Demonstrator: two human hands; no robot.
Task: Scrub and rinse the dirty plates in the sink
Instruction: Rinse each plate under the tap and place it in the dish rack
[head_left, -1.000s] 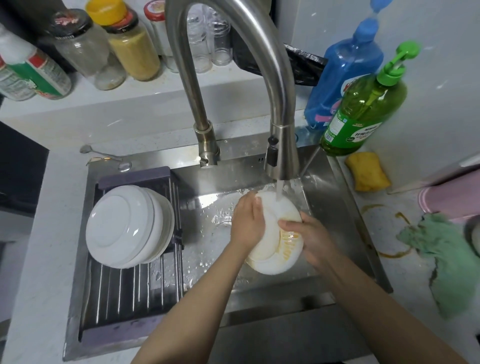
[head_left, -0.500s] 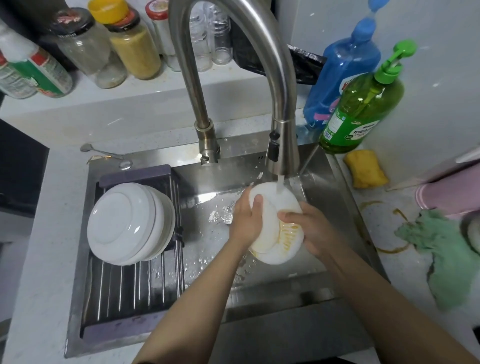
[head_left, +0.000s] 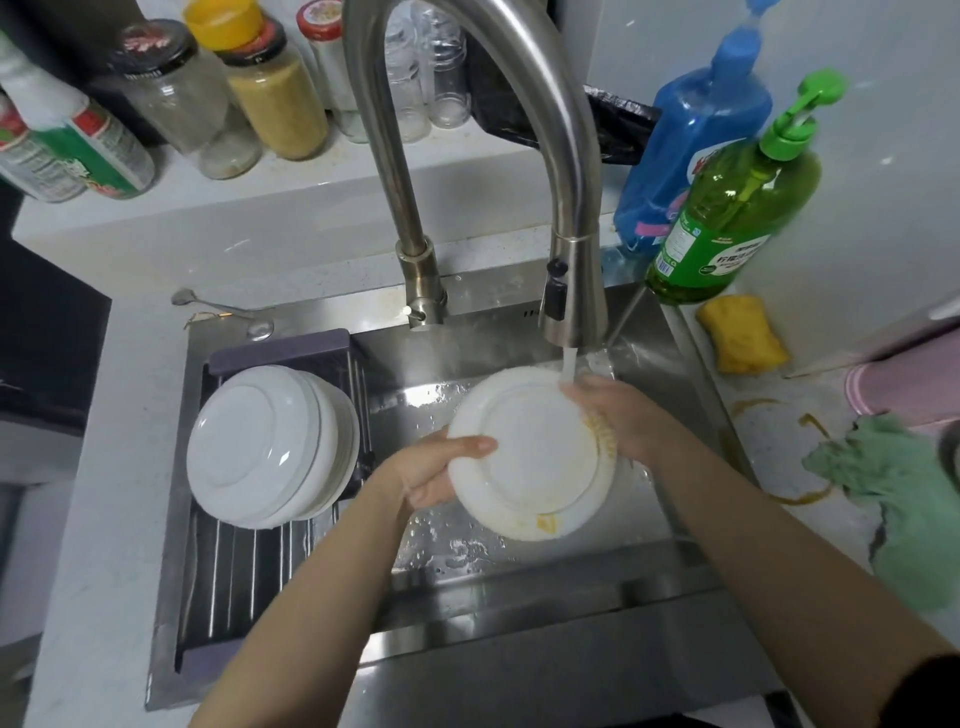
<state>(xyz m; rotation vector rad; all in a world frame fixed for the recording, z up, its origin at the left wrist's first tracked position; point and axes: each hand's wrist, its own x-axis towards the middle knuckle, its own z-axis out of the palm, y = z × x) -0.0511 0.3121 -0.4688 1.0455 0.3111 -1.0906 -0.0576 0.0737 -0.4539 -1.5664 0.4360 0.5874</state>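
Note:
A white plate (head_left: 535, 457) with yellow smears along its right and lower rim is held over the steel sink (head_left: 524, 587), its underside facing me. My left hand (head_left: 436, 467) grips its left edge, thumb lying across the rim. My right hand (head_left: 618, 415) lies against the plate's right rim on the yellow stain, under the water stream from the faucet (head_left: 571, 291). Whether its fingers curl round the rim is hidden. A stack of white plates (head_left: 265, 441) stands upside down on the drying rack (head_left: 244, 582) at the sink's left.
A green soap pump bottle (head_left: 727, 218) and a blue bottle (head_left: 691, 140) stand at the back right. A yellow sponge (head_left: 740, 335) and green cloth (head_left: 904, 499) lie on the stained right counter. Jars (head_left: 275, 88) line the back ledge. A spoon (head_left: 208, 304) lies left of the faucet.
The plate has turned from edge-on to facing me with its underside. My left hand slid from the plate's top down to its left rim; my right hand moved up under the stream.

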